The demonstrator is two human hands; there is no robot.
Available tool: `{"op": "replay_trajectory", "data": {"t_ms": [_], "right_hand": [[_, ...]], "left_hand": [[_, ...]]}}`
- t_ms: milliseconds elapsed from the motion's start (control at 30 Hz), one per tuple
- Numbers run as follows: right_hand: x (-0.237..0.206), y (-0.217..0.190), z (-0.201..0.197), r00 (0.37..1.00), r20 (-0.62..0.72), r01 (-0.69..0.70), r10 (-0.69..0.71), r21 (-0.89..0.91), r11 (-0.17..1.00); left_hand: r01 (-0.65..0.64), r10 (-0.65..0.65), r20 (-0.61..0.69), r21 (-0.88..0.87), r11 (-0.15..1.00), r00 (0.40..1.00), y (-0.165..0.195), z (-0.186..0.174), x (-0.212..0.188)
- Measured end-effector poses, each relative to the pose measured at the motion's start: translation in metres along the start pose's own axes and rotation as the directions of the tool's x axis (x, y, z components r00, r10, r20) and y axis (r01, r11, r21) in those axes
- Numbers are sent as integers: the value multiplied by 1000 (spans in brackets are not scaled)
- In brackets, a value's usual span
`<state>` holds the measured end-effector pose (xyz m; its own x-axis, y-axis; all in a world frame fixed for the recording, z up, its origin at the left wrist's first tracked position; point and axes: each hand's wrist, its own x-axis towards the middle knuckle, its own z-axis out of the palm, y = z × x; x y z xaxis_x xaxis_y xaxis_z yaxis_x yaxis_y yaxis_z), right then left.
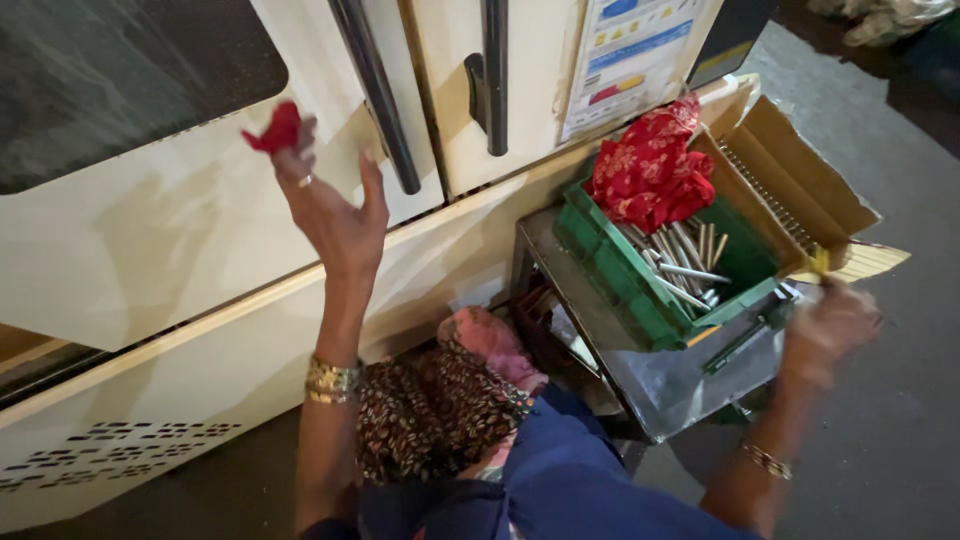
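head view: your left hand pinches a soft, light red rag by its bunched edge; your blurred right hand grips a yellow tool.

Plastic crate, metal rods, cloth

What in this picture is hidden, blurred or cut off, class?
Head view:
- Right hand: motion-blurred; its grip on the yellow thing is unclear.
- Metal rods: partly hidden under the red cloth in the green crate.
- Red rag: mostly hidden by the left hand's fingers.
- Cabinet: cut off by the frame.
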<state>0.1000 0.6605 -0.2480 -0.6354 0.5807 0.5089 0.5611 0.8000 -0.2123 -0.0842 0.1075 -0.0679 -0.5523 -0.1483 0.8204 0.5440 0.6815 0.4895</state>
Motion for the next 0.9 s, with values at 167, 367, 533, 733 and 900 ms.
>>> {"op": "replay_trajectory", "data": {"t_ms": [167, 367, 533, 733, 900], "right_hand": [[-38, 50, 35, 972, -148, 100, -180, -431, 897], [-61, -4, 77, 957, 235, -156, 171, -79, 984], [-29, -9, 43, 914, 271, -241, 302, -235, 941], [15, -30, 14, 994, -97, 76, -47, 320, 944], [37, -92, 60, 903, 286, 254, -321, 249, 935]], "left_hand": [[-125, 121, -63, -53, 991, 991, -4, 26, 46], [-182, 185, -10, -238, 954, 983, 2, 61, 87], [59, -24, 98, -366, 929, 995, -5, 80, 118], [205, -16, 245, -773, 601, 969, -16, 101, 125], [223, -82, 219, -764, 605, 972, -13, 106, 121]]}}
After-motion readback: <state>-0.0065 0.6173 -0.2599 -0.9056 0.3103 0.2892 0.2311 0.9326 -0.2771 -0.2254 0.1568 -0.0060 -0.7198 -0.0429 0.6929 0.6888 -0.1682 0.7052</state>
